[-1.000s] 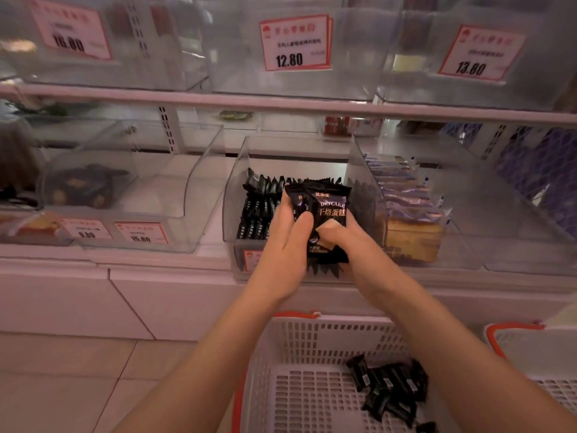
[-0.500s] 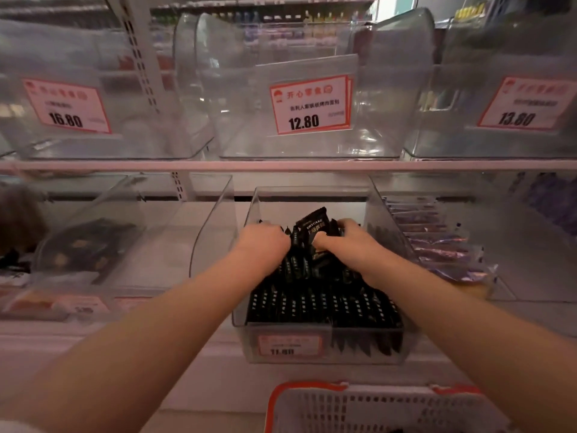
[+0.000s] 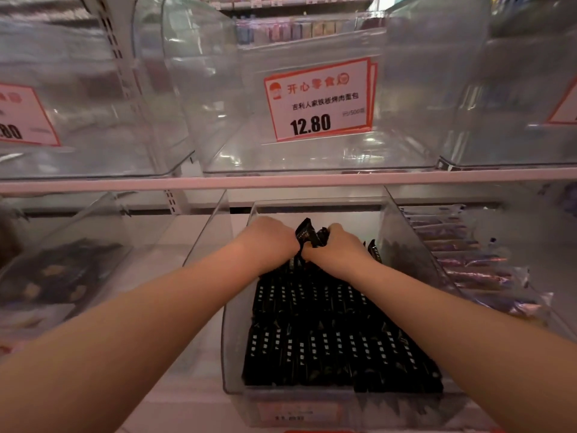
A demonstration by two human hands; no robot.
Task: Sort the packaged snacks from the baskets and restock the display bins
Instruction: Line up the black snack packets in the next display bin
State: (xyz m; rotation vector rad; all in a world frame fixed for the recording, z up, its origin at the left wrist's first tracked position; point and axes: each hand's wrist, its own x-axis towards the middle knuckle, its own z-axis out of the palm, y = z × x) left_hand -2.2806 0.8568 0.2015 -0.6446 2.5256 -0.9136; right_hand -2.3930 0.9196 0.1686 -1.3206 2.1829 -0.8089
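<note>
Gripping a bunch of black snack packets between them, the left hand and right hand curl over the rear of the clear display bin, above its packed rows

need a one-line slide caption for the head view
Both hands, left hand and right hand, tuck black snack packets into the rear of a clear display bin already lined with matching rows.

A clear plastic display bin on the lower shelf holds rows of small black foil snack packets with white lettering, standing on edge, packed close together. At the back of the bin, a few black packets stick up, tilted, above the rows.
</note>
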